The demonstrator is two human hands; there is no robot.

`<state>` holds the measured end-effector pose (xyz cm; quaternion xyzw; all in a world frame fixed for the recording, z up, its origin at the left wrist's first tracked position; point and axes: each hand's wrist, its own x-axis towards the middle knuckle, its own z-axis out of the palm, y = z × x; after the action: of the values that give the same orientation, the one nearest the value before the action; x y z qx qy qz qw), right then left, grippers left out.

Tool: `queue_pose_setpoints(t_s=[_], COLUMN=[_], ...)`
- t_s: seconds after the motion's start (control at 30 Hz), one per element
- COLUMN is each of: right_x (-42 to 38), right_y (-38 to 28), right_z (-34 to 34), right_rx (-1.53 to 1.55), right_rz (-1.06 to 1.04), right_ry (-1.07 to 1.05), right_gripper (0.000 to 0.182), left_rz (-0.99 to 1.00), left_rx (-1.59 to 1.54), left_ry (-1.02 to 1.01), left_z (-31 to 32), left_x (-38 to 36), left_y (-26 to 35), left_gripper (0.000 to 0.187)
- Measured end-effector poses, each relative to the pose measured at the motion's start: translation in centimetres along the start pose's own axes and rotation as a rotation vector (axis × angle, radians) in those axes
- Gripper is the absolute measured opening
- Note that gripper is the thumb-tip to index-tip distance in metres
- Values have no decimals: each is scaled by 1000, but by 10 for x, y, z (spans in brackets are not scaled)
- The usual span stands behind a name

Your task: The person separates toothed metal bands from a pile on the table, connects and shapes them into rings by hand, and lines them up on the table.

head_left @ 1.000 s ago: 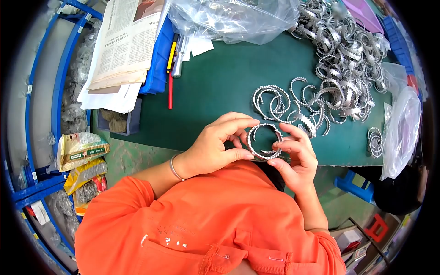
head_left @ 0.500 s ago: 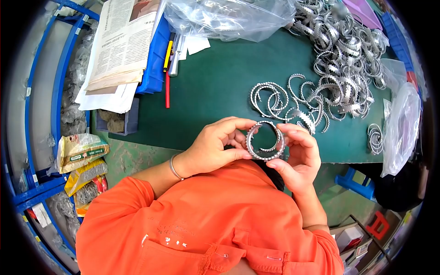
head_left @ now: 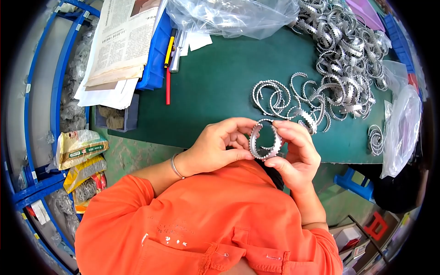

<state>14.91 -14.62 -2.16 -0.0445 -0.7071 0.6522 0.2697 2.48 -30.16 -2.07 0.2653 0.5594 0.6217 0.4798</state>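
Between my two hands is a toothed metal ring, held up just past the table's near edge and turned partly sideways. My left hand grips its left side with thumb and fingers. On the right side, the thumb and fingers of my right hand close on its rim. Beyond my hands, several loose toothed rings lie on the green table. A large heap of the same rings covers the back right. One small stack of rings sits near the right edge.
At the back left, newspapers rest on a blue bin, with a red pen beside it. Clear plastic bags lie at the back and right. A blue shelf rack stands left; a blue stool is below right.
The ring between my hands has turned from nearly face-on to more sideways, showing its toothed outer band. My right fingers have shifted inward along its top.
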Motion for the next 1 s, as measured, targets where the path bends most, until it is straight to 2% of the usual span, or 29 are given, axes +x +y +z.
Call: queue_pose_setpoints(t_s=[0.13,0.4,0.47,0.6,0.83,0.9,1.0], right_x=[1,-8,-14,-12,-13,-14,-14], right_y=[-4,-8,-6,0,4,3,6], right_z=[-1,4,9,0,-5,-4,0], right_rx=[-152,-84,196,81,-11,34,85], right_rz=[-141,-81,81,-6,-62,27,52], right_ry=[-109,-57,121,12,-32,15,66], right_gripper=[41,34,35,29,25,23,24], left_rz=[107,313,495,579,529,533,574], left_rx=[10,85,196,190,237,271,375], left_ry=[6,53,67,113,118,128,134], left_z=[-3,-6,-8,-5,-7,-7,-9], left_x=[2,3,4,4,2,2,1], left_y=[-4,-6,-2,2,2,3,4], left_gripper=[49,44,45,39,33,30,32])
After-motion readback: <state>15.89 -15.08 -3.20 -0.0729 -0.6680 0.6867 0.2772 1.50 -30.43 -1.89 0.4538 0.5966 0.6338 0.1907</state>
